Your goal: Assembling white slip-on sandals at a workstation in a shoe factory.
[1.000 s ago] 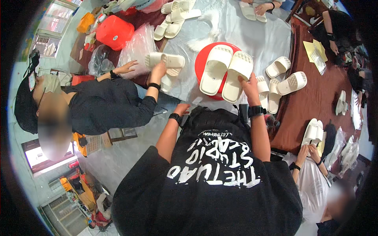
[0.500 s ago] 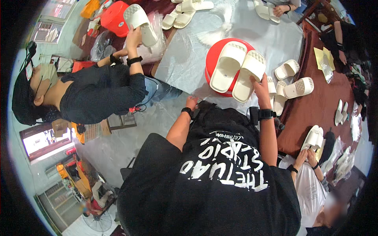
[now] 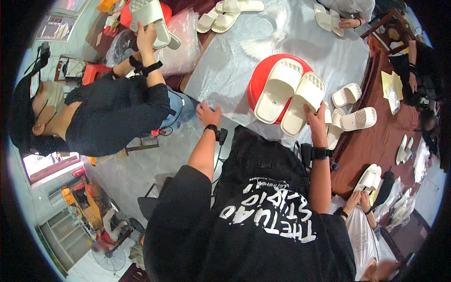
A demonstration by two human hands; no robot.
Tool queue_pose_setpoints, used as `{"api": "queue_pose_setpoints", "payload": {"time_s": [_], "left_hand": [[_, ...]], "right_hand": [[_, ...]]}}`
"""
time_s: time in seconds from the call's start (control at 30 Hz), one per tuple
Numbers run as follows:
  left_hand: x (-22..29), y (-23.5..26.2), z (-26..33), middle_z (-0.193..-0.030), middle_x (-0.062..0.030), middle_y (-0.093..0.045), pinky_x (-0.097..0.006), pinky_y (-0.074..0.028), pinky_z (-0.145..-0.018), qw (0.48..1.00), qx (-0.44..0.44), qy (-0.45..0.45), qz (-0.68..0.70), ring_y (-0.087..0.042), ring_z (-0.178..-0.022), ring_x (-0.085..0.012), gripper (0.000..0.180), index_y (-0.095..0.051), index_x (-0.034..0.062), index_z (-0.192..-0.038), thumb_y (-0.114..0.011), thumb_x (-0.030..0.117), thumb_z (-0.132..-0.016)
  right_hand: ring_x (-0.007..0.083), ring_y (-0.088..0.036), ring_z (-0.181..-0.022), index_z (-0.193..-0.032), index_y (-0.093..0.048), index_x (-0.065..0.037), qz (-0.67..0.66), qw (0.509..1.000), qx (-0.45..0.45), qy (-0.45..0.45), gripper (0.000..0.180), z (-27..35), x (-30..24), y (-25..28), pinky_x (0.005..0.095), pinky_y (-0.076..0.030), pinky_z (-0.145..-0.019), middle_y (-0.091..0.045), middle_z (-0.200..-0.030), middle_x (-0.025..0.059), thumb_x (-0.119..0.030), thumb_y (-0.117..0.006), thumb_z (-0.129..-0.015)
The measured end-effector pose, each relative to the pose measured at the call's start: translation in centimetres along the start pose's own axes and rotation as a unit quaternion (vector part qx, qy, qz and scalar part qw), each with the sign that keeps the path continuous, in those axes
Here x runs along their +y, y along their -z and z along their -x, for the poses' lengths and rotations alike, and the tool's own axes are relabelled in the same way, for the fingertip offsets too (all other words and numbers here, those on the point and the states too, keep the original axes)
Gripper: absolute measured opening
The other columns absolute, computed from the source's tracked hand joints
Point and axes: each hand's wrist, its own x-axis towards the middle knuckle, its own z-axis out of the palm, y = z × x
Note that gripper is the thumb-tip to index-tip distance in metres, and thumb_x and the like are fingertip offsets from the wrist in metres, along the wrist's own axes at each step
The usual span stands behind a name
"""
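The person's right hand (image 3: 317,123) holds the outer side of a cream slipper (image 3: 310,89), its thumb over the footbed and its fingers closed narrowly around the edge. That slipper sits beside a matching slipper (image 3: 278,89), soles down and toes away from the person, over a round red stool (image 3: 256,81) at the edge of a sheet-covered table (image 3: 221,68). The left hand (image 3: 208,115) is near the table's corner, its fingers loosely parted, with nothing visible in them. To the right of the stool, more slippers (image 3: 358,119) lie near a brown table (image 3: 364,150). At the left, a co-worker (image 3: 117,117) holds up cream slippers (image 3: 149,14) near a clear plastic bag (image 3: 181,47).
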Motion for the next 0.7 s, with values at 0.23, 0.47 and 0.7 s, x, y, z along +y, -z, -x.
{"api": "queue_pose_setpoints", "payload": {"time_s": [0.23,0.47,0.7], "left_hand": [[2.6,0.8,-7.4,-0.151,-0.0161,-0.032,-0.057,-0.031,-0.109,0.995,-0.088,-0.003,-0.050,-0.027,-0.141,-0.0382,0.112,-0.029,0.0120,-0.149,-0.084,0.055,-0.061],[4.3,-2.0,-7.3,-0.143,-0.0167,-0.036,-0.055,-0.039,-0.103,0.989,-0.128,0.036,-0.066,-0.043,-0.128,-0.0404,0.094,-0.038,0.0163,-0.143,-0.083,0.043,-0.065],[6.2,-5.6,-6.2,-0.116,-0.0165,-0.055,-0.043,-0.053,-0.080,0.981,-0.167,0.019,0.097,-0.060,-0.100,-0.0285,0.070,-0.045,0.0102,-0.136,-0.075,0.025,-0.075]], "right_hand": [[0.0209,-0.051,-0.119,-0.142,-0.028,0.002,-0.046,0.999,-0.016,-0.010,0.069,-0.3,0.1,-0.3,0.0327,-0.042,-0.100,-0.052,-0.131,0.0143,-0.014,-0.069,-0.089],[0.0076,-0.047,-0.084,-0.143,-0.031,-0.009,-0.030,1.000,0.005,0.006,0.069,-0.8,0.6,-0.5,0.0222,-0.037,-0.064,-0.055,-0.111,0.0013,-0.023,-0.068,-0.086],[0.0167,-0.056,-0.094,-0.142,-0.035,-0.005,-0.050,0.998,-0.001,-0.045,0.075,-0.7,-0.1,-0.3,0.0285,-0.047,-0.080,-0.056,-0.105,0.0068,-0.015,-0.076,-0.081]]}}
